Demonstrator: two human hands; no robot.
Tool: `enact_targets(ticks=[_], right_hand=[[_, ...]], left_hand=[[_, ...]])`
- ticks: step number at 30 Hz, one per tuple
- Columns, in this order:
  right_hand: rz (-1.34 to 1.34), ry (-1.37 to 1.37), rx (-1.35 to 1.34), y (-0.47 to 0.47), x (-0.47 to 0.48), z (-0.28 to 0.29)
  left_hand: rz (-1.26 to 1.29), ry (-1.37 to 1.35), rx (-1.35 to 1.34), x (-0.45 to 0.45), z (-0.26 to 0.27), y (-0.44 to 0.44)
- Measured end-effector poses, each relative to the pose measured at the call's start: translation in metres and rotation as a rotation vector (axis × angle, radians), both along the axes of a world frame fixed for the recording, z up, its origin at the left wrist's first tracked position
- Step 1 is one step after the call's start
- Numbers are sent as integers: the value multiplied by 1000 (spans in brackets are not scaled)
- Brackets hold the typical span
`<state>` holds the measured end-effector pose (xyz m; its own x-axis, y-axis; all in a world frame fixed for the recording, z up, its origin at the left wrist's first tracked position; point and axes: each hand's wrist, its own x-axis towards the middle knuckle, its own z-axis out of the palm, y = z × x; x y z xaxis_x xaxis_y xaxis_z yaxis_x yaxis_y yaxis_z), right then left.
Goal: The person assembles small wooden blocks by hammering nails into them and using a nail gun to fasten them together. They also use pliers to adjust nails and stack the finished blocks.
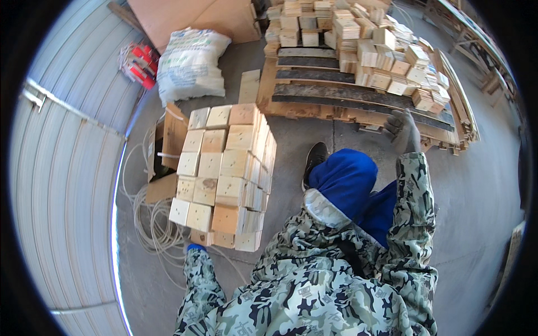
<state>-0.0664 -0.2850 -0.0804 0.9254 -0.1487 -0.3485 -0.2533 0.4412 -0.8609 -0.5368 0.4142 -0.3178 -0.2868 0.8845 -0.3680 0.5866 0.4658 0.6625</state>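
A tall stack of small pine boards (199, 164), with dark dots like nail heads or holes on many faces, stands in front of me to the left. My left forearm in a camouflage sleeve reaches to its near lower corner. Only a blue cuff (196, 247) shows there; the stack hides the hand itself, so its grip cannot be made out. My right hand (402, 131), in a greyish glove, hangs empty with fingers loosely apart, near the front edge of a wooden pallet (311, 110). Bundles of similar pine boards (370, 54) are piled on that pallet.
Coiled pale strapping (153, 227) and an opened cardboard box (162, 185) lie left of the stack. Behind are a full white woven sack (191, 65), red fire extinguishers (143, 67) and a large cardboard sheet (197, 19). A corrugated metal wall (67, 189) runs along the left.
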Motion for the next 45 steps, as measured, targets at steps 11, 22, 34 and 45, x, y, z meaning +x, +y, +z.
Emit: enact_targets(ticks=[11,22,34,45], right_hand=[[-33,35,97,52,-12,4],[83,-133,-1,28,-20,11],[33,-267,-550,25,-30,32],[223,-496,-410,1,-15,-38]], left_hand=[[-218,-217,1188,59,270,7],[-1531,-448,1331,277,382,-197],[-2039,-882,1016,427,343,-423],[-2044,-1239,827,461,282,-550]])
